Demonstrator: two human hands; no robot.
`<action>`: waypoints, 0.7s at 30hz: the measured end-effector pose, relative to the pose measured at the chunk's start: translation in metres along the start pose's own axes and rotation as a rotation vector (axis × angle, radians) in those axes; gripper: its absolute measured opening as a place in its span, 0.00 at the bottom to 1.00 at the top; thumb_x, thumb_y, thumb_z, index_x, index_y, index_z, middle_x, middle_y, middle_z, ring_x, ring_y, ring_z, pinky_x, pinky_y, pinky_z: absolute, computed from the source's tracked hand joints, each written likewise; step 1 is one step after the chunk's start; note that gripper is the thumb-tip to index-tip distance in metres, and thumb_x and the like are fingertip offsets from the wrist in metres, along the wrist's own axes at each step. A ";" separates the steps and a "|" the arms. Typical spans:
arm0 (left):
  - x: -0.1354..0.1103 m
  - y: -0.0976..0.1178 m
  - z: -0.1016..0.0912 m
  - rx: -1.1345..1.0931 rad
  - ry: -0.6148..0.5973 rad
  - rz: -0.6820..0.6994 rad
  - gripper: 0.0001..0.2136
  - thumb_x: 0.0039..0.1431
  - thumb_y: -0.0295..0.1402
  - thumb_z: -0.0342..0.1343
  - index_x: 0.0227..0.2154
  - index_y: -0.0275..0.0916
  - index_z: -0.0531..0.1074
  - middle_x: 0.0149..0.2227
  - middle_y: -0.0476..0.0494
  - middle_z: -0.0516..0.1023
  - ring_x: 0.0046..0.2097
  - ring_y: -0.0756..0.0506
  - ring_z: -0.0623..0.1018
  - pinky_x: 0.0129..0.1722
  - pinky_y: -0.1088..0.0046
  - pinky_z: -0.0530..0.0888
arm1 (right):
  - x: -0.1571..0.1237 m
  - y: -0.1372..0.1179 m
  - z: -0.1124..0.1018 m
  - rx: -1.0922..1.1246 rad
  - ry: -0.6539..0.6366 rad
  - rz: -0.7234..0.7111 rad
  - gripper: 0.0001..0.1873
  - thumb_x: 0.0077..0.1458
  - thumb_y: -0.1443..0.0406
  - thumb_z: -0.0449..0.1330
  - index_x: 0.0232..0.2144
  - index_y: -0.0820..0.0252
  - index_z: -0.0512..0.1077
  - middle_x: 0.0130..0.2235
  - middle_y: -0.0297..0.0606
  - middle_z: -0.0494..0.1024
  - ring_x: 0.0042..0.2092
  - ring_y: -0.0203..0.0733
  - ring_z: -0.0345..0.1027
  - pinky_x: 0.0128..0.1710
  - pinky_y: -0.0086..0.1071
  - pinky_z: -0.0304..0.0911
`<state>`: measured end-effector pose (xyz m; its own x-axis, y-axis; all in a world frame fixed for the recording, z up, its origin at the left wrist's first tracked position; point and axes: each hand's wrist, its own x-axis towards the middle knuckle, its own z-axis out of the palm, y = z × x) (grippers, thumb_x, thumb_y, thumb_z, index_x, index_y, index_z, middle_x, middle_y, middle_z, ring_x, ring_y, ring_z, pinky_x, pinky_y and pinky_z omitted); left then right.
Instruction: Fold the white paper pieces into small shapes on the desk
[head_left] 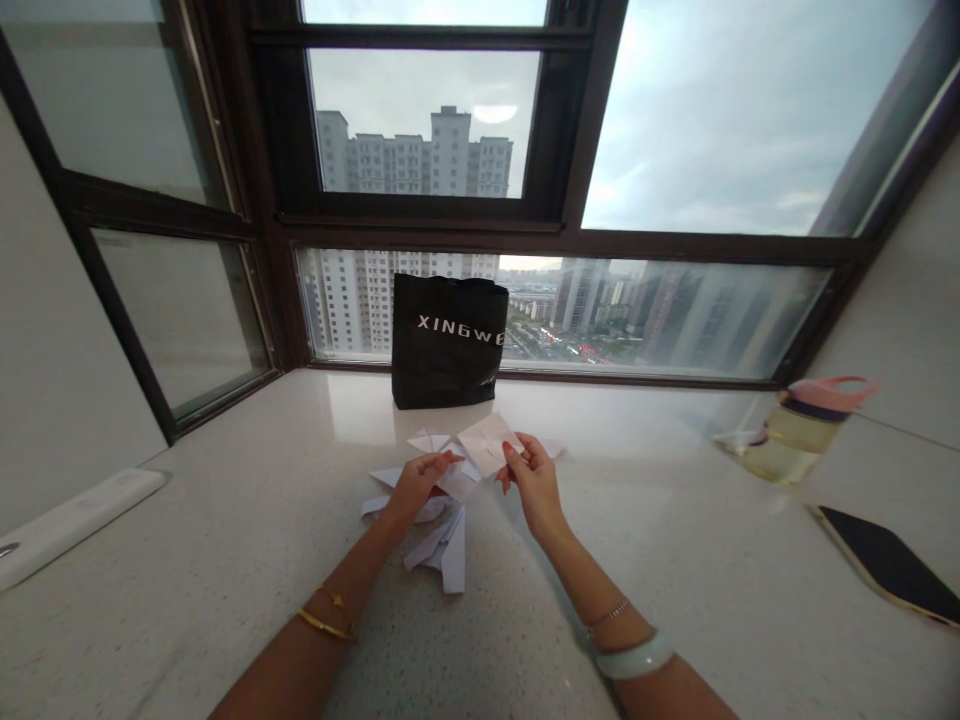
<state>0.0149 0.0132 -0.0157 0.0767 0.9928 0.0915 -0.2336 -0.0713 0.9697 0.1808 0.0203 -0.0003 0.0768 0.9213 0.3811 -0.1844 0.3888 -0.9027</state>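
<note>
A square of folded white paper (484,443) is pinched between the thumb and fingers of my right hand (535,480), raised slightly over the counter. To its left, my left hand (421,486) has its fingers drawn together above other paper. Whether those fingertips grip a sheet is hard to make out. Several folded white paper pieces (444,550) lie in a loose heap under and around my left hand. One more pale paper piece (553,447) shows partly behind my right hand.
Behind the papers a black bag (450,365) stands upright by the window. On the right are a bottle with a pink lid (799,440) and a dark-screened phone or tablet (892,560). A long white object (82,522) lies at the left on the speckled counter (247,560).
</note>
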 end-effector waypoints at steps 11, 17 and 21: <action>-0.006 0.003 0.009 0.027 -0.088 -0.005 0.21 0.37 0.43 0.62 0.33 0.33 0.74 0.29 0.42 0.77 0.30 0.47 0.74 0.34 0.71 0.71 | -0.004 0.008 0.009 -0.025 -0.199 0.116 0.22 0.40 0.54 0.59 0.34 0.62 0.64 0.14 0.25 0.67 0.13 0.29 0.54 0.12 0.24 0.48; -0.002 -0.004 0.009 0.053 -0.075 -0.034 0.20 0.38 0.48 0.59 0.24 0.32 0.74 0.22 0.43 0.75 0.26 0.48 0.73 0.30 0.73 0.71 | -0.006 0.016 0.013 -0.046 -0.156 0.077 0.28 0.28 0.61 0.67 0.35 0.56 0.61 0.26 0.29 0.73 0.26 0.34 0.65 0.22 0.26 0.59; -0.003 -0.003 0.009 0.005 -0.112 -0.060 0.25 0.39 0.52 0.56 0.29 0.32 0.75 0.28 0.40 0.77 0.30 0.47 0.74 0.31 0.73 0.71 | -0.001 0.012 0.005 0.018 -0.054 0.105 0.21 0.34 0.57 0.64 0.31 0.57 0.62 0.21 0.26 0.71 0.21 0.32 0.61 0.20 0.25 0.55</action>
<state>0.0237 0.0095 -0.0170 0.1985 0.9784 0.0580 -0.2203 -0.0132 0.9753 0.1734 0.0238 -0.0111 0.0035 0.9553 0.2957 -0.2058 0.2901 -0.9346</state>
